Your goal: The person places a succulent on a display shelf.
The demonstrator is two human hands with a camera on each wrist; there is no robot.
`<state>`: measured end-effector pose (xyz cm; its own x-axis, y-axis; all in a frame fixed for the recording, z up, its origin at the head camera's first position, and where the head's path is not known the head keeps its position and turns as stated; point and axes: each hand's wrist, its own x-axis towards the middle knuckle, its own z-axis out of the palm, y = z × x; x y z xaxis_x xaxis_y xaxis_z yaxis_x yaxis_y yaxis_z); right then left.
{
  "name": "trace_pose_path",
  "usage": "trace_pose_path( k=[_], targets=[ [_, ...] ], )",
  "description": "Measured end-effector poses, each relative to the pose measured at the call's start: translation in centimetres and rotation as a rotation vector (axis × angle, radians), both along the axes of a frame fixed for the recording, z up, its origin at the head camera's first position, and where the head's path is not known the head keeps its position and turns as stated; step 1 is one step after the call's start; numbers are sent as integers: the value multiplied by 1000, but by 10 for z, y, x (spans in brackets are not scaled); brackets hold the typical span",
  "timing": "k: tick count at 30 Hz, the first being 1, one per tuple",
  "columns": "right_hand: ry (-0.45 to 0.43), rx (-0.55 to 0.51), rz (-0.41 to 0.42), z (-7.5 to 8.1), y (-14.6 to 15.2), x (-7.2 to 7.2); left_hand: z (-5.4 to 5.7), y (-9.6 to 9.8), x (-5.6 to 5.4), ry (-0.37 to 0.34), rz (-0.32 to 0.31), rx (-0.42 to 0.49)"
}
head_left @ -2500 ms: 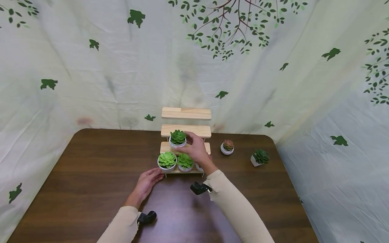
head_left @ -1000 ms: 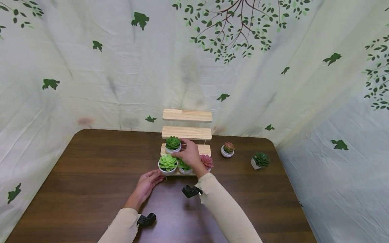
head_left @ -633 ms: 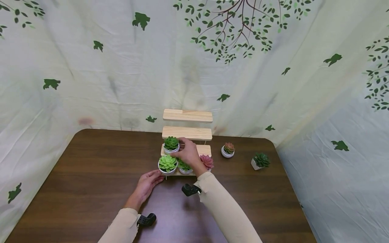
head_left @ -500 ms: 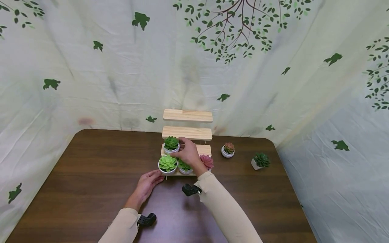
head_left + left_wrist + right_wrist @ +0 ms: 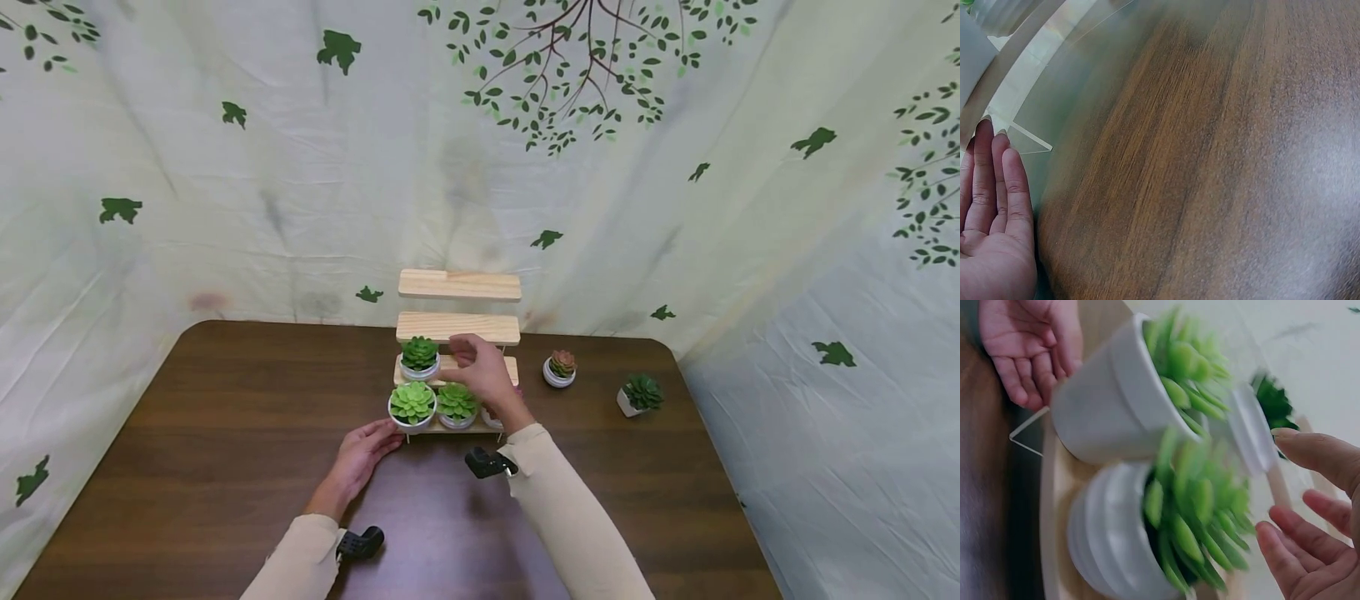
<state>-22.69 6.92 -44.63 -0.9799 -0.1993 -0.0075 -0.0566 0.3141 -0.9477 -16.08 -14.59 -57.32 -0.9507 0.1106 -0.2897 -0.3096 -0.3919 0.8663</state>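
Left hand (image 5: 365,456): fingers extended, fingertips at left end of front shelf, wooden stand (image 5: 459,284). Light-green succulent (image 5: 412,404) upright there; dark-green succulent (image 5: 420,357) behind it, left end of second shelf. Right hand (image 5: 483,371): wide, thumb and fingers apart, just right of dark-green succulent. Farther right, on tabletop (image 5: 592,450): reddish succulent (image 5: 559,368), then square-potted succulent (image 5: 640,395).

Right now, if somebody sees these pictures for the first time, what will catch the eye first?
Probably the light wooden stand at the far side of the table, with two bright green succulents along its front. Then the right hand, thumb and fingers parted beside the dark green succulent one level up, and the leaf-print cloth behind.
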Motion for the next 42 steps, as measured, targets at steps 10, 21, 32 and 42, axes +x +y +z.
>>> trace_pose_path(
  k=[10, 21, 32, 42],
  targets=[
    [10, -158, -34, 7, 46, -2, -1, 0, -2, -13, 8, -8],
    [134, -208, -263, -17, 105, -7, -1, 0, -3, -34, 3, 2],
    [210, -223, -394, -50, 150, -3, -2, 1, -1, -29, 2, -2],
    [196, -208, -524, -79, 165, -2, -1, 0, -1, -25, 10, 6]
  ],
)
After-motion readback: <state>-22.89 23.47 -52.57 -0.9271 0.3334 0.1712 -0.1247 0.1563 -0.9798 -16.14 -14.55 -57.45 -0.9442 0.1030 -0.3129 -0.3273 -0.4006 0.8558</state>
